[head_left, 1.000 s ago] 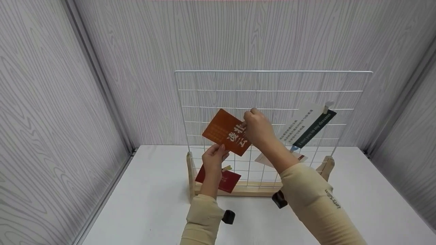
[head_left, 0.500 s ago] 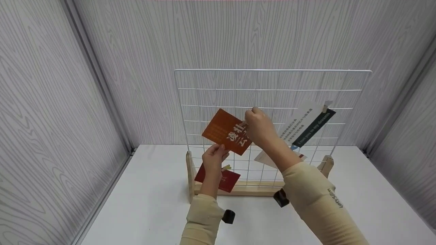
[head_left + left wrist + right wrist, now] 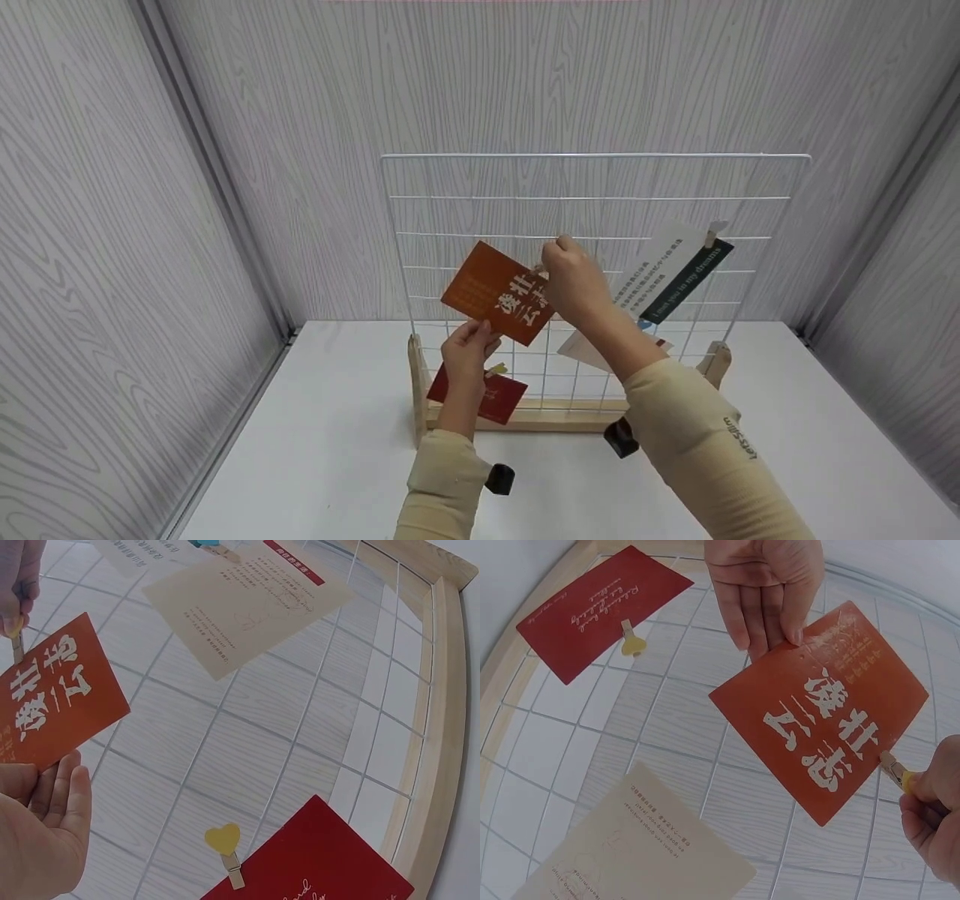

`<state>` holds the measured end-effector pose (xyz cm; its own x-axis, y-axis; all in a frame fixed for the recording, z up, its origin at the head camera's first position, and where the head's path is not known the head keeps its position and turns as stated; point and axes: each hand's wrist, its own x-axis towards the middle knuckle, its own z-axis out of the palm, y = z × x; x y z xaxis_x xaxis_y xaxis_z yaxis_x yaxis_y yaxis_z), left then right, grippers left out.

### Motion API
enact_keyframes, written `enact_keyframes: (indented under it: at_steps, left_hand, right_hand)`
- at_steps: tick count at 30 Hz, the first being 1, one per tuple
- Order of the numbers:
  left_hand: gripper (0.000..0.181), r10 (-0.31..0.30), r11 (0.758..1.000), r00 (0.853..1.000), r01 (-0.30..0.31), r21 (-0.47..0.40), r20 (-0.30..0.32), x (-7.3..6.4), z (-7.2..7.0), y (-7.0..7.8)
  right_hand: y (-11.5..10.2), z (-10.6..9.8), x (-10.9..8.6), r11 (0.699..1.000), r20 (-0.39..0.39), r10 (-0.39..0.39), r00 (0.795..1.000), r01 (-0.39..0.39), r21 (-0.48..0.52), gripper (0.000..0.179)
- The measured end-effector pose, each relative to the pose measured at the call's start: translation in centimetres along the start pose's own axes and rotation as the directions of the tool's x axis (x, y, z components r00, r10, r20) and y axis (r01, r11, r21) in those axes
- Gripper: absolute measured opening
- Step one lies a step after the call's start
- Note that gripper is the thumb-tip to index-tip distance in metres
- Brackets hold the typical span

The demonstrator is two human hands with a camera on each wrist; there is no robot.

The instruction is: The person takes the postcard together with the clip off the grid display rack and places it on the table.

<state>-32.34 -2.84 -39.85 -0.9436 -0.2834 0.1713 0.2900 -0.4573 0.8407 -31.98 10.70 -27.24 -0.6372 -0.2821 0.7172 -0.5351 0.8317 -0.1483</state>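
In the head view, my left hand (image 3: 466,351) pinches the lower edge of an orange card (image 3: 487,292) with white Chinese characters, between thumb and fingers. My right hand (image 3: 577,277) is at the card's right edge. The right wrist view shows it pinching a small wooden clothespin (image 3: 893,769) with a yellow end, whose tip meets the card's edge. Behind the card stands a white wire grid (image 3: 600,156). Below my left hand hangs a red card (image 3: 502,399), held to the grid by a clothespin (image 3: 234,870) with a yellow heart.
A dark green and white card (image 3: 688,281) hangs tilted at the grid's right. Beneath it, partly behind my right forearm, is a cream card (image 3: 247,607) with a red strip. Wooden feet (image 3: 417,390) support the grid on a white table (image 3: 337,435).
My right hand has drawn slightly right relative to the orange card, so more of its white characters show. The left hand keeps its pinch; the whole head view has shifted a little.
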Motion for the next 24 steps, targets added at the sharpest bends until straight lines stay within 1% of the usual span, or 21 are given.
enact_keyframes:
  at_steps: [4,9,12,14,15,17,18,20,21,22,23,24]
  left_hand:
    - [0.014,-0.038,0.999,0.999,0.038,-0.026,-0.010,-0.1,-0.1,0.4]
    - [0.016,-0.030,0.999,0.999,0.030,-0.016,0.011,-0.8,-0.3,0.8]
    - [0.019,-0.005,1.000,1.000,0.004,0.012,0.023,-0.9,-0.5,0.6]
    - [0.018,0.020,1.000,0.999,-0.021,0.013,0.037,-1.0,-1.0,0.1]
    - [0.018,0.044,0.999,0.998,-0.044,0.000,0.054,0.1,-1.7,-1.7]
    - [0.018,0.071,0.997,0.995,-0.071,0.008,0.065,1.2,-2.6,-3.7]
    - [0.017,0.090,0.996,0.993,-0.090,-0.006,0.077,1.9,-3.2,-4.9]
    - [0.015,0.094,0.996,0.991,-0.093,-0.012,0.091,2.4,-3.8,-5.9]
    - [0.015,0.092,0.996,0.992,-0.092,-0.002,0.091,2.7,-3.9,-6.4]
    - [0.016,0.096,0.995,0.991,-0.097,0.012,0.089,2.1,-3.8,-5.7]
    - [0.016,0.104,0.994,0.990,-0.105,0.008,0.097,2.0,-3.8,-5.7]
    - [0.016,0.109,0.994,0.989,-0.109,-0.002,0.103,1.5,-3.5,-5.0]
  right_hand:
    - [0.2,-0.3,-0.1,1.000,0.000,0.015,1.000,-0.015,-0.006,0.016]
    - [0.6,-0.7,-0.4,0.999,0.016,0.033,0.999,-0.033,0.007,0.015]
    - [0.9,-1.0,-0.6,0.999,0.011,0.046,0.999,-0.046,0.019,0.016]
    - [1.0,-1.2,-0.8,0.998,0.006,0.055,0.998,-0.055,0.039,0.016]
    - [1.0,-1.3,-0.9,0.997,0.003,0.059,0.998,-0.059,0.046,0.017]
    - [1.1,-1.4,-1.0,0.995,0.002,0.068,0.998,-0.068,0.071,0.018]
    - [1.1,-1.5,-1.1,0.995,0.001,0.068,0.998,-0.067,0.080,0.018]
    - [1.1,-1.6,-1.2,0.993,-0.002,0.066,0.998,-0.066,0.093,0.018]
    - [1.1,-1.6,-1.3,0.993,-0.004,0.065,0.998,-0.064,0.095,0.018]
    - [1.1,-1.7,-1.4,0.993,-0.007,0.063,0.998,-0.062,0.098,0.018]
    - [1.1,-1.7,-1.4,0.993,-0.012,0.061,0.998,-0.059,0.102,0.017]
    - [1.1,-1.7,-1.5,0.993,-0.015,0.058,0.998,-0.056,0.102,0.017]
